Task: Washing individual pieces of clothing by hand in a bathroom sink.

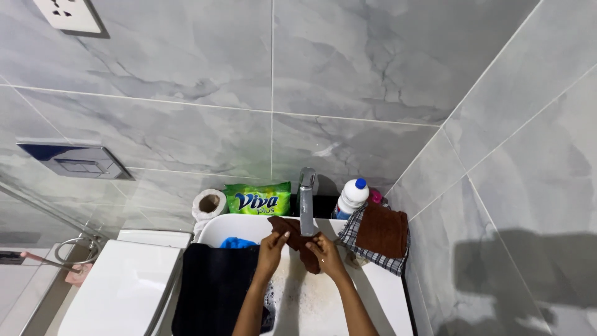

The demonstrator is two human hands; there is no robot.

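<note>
Behind the white sink (231, 225), at centre frame, a green soap packet (258, 200) with yellow lettering lies beside a toilet roll (209, 204); right of the tap (306, 200) stands a white bottle (352, 198) with a blue cap. Both forearms reach up from the bottom edge. The left hand (272, 244) and right hand (324, 249) each pinch closed on a brown cloth (299, 239), stretched between them over the basin below the tap.

Single head cam, looks steeply down at sink (373, 292) from above, facing tiled wall (348, 74).
</note>
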